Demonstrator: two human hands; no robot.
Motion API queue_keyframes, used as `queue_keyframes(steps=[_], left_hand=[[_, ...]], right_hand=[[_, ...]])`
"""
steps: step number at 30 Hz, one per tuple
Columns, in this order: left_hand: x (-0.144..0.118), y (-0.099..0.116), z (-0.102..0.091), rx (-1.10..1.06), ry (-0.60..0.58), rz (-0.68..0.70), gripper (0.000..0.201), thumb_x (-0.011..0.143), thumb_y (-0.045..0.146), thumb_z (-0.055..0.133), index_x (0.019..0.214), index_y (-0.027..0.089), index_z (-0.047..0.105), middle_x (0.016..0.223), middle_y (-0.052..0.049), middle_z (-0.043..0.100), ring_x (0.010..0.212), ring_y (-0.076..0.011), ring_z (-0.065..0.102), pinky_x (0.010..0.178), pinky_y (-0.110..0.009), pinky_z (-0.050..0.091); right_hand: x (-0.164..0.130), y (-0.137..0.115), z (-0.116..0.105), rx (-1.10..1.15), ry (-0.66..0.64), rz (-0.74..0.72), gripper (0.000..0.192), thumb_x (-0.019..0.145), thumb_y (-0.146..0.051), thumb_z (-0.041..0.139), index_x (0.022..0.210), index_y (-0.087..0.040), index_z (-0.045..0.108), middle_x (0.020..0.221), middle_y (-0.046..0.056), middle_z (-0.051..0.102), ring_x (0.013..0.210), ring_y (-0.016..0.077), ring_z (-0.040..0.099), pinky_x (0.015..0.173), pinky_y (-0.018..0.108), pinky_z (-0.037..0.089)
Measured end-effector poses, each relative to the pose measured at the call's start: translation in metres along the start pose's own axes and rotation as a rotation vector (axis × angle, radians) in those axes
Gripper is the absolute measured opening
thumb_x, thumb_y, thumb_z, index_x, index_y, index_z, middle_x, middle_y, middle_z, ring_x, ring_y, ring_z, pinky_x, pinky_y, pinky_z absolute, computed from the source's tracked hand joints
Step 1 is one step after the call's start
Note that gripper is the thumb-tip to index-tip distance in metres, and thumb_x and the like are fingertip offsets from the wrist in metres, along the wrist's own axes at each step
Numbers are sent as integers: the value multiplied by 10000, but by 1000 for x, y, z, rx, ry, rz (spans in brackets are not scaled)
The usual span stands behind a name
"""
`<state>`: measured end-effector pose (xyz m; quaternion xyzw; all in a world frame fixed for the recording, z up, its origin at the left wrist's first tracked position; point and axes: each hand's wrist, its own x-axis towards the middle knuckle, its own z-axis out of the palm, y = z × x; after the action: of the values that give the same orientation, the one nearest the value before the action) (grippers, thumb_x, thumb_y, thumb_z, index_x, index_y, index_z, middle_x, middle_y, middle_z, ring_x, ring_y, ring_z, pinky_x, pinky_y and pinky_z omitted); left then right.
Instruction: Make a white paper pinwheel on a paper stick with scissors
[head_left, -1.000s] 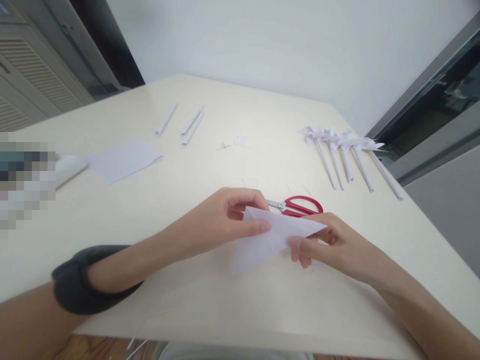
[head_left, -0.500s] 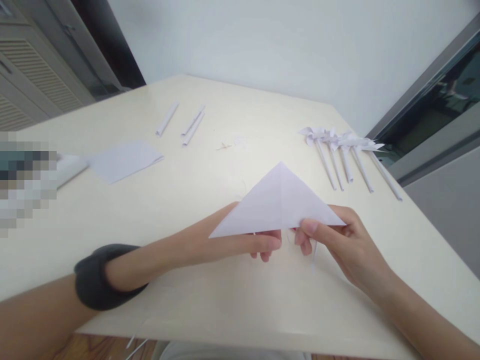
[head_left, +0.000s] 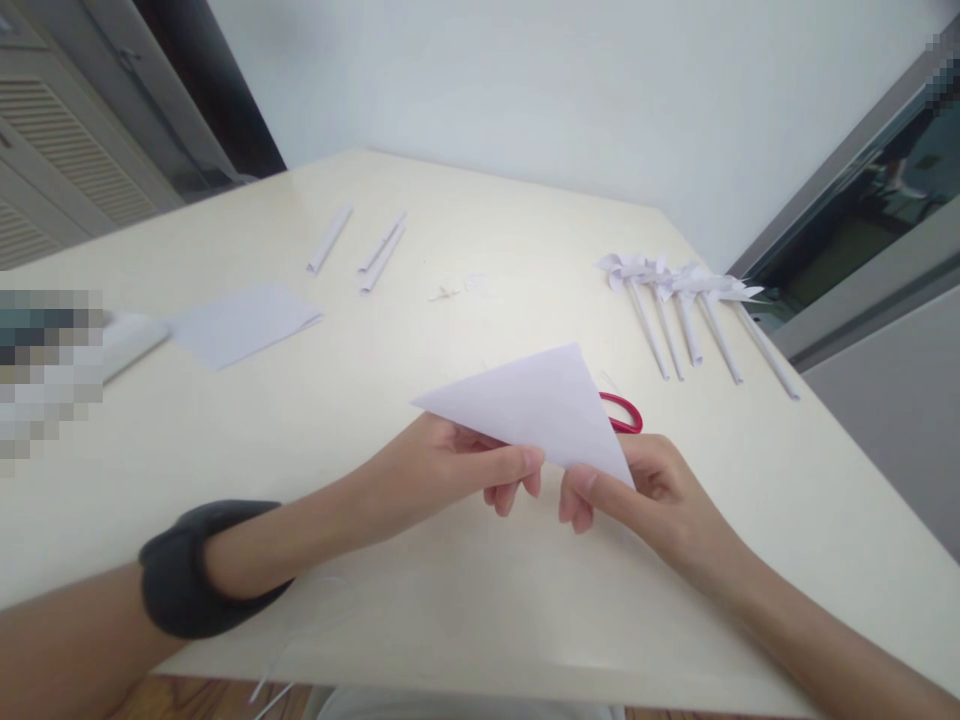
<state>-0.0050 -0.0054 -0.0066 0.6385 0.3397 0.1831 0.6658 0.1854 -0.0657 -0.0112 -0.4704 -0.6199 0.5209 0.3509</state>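
A white sheet of paper (head_left: 536, 405), folded into a triangle, is held above the table between both hands. My left hand (head_left: 480, 460) pinches its lower edge, thumb in front and fingers behind. At the lower right corner, my right hand (head_left: 637, 485) grips the same paper between thumb and fingers. Behind the paper lies a pair of scissors (head_left: 626, 412); only a red handle loop shows, the rest being hidden by the paper and hand.
Several paper pinwheels (head_left: 694, 290) on rolled sticks lie in a row at the right. Three paper tubes (head_left: 382, 260) lie at the back left, near a stack of paper sheets (head_left: 244, 325). Small paper scraps (head_left: 457, 288) lie mid-table. Thin white strips (head_left: 270, 680) hang at the front edge.
The folded paper has turned clockwise, its peak shifting right and its right corner dropping. Both hands still hold it, and the red scissors handle has come into sight behind it.
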Motion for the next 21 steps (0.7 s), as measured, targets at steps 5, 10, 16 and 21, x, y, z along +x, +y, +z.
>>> queue_keyframes(steps=[5,10,16,21], left_hand=[[-1,4,6,0,-30,-1,168,807,142,560,654,151,628,627,38,605,558,-69,532,549,-175,453],[1,0,11,-16,-88,45,148,793,102,537,690,140,636,661,25,617,577,-71,535,531,-161,461],[2,-11,10,70,-70,89,175,818,138,525,674,159,623,644,41,604,581,-67,546,561,-154,460],[-1,-11,8,79,-23,75,213,834,172,517,644,164,614,594,46,577,566,-72,548,569,-162,460]], right_hand=[[3,0,2,94,-85,27,164,828,-160,551,711,-201,658,646,-28,583,620,98,559,572,200,455],[5,6,3,141,-84,91,171,808,-116,547,690,-187,648,679,-22,608,610,91,560,575,204,466],[4,8,3,188,-70,51,244,760,-12,520,666,-188,660,645,-37,602,617,79,546,556,168,450],[3,-3,3,244,-93,111,299,780,12,494,688,-204,679,672,-41,599,629,74,536,590,176,452]])
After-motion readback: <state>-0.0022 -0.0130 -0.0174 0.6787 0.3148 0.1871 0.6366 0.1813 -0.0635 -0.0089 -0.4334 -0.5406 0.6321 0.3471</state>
